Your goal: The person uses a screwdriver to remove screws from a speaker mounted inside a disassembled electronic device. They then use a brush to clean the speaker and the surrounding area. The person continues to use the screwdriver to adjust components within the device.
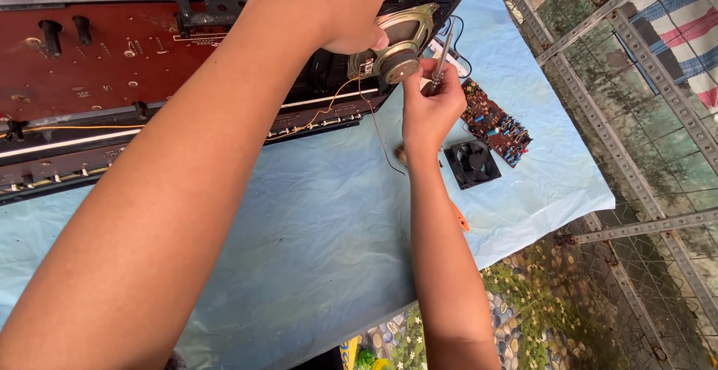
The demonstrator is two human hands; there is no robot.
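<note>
Speaker (400,41), round with a metal frame and magnet, sits at the right end of the opened black chassis (224,108) on the blue-covered counter (314,220), the left hand (351,4) clasped over its rim. The right hand (430,105) pinches a thin metal tool (441,56) just beside the magnet; a small black fan (473,164) and a circuit board (495,122) lie nearby.

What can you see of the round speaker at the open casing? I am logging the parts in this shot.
The speaker is a round driver seen from its back: a dull gold-coloured metal frame with cut-outs and a thick grey magnet at the centre. It sits tilted at the right end of the long open casing. The left hand grips its upper edge. The right hand holds a thin metal tool right beside the magnet. Thin wires trail from it.
</note>
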